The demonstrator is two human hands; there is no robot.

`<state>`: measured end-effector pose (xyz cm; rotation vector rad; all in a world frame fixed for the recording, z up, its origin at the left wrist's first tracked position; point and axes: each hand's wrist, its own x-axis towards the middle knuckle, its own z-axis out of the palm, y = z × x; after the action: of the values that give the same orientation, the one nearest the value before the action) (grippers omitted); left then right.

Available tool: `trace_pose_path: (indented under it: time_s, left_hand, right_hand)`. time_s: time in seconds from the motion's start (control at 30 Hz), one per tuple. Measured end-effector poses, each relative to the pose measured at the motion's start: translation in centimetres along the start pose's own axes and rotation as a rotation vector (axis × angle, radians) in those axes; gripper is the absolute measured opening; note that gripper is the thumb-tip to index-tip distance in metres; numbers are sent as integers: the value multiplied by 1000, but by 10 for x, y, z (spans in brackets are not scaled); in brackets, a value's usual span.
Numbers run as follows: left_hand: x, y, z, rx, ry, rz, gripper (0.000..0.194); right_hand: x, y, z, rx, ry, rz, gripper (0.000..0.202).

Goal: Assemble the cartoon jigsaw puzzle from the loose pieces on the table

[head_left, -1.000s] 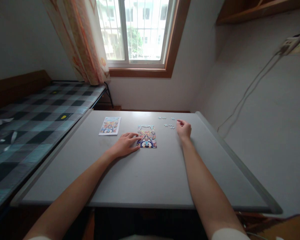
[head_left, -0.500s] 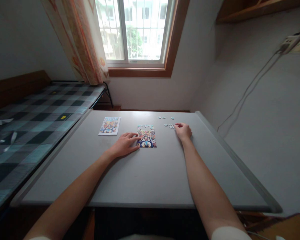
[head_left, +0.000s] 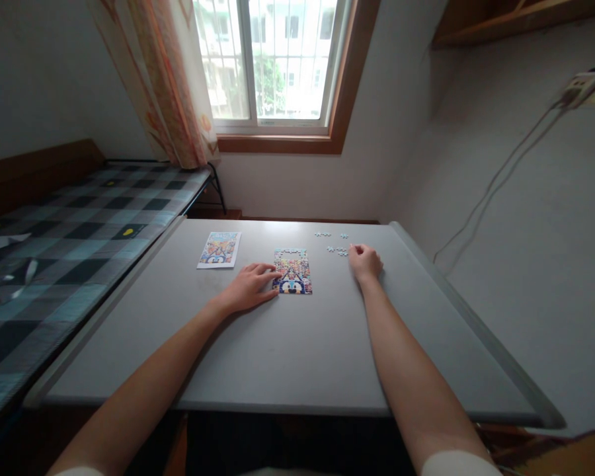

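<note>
A colourful jigsaw puzzle lies flat on the grey table, with a gap near its top edge. My left hand rests at its left side, fingers spread, the fingertips touching the puzzle's edge. To the right, my right hand is closed in a pinch beside some loose pieces; whatever is between its fingertips is too small to make out. More loose pieces lie farther back. At the left is a printed picture sheet showing a similar image.
The grey table has raised side edges. A bed with a checked cover stands at the left. Behind are a curtain and a window; a cable hangs on the right wall.
The whole view has shifted slightly. Both hands stay at nearly the same places, left on the puzzle's edge and right beside the loose pieces.
</note>
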<state>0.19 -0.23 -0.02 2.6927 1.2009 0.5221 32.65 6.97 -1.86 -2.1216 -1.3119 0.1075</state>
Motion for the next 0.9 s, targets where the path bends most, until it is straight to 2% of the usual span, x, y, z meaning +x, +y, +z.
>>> trace_pose_path:
  time_s: [0.9]
  left_hand:
    - [1,6,-5,6,-22,-11,44]
  right_hand:
    - [21,-8,10,49,-14,7,32]
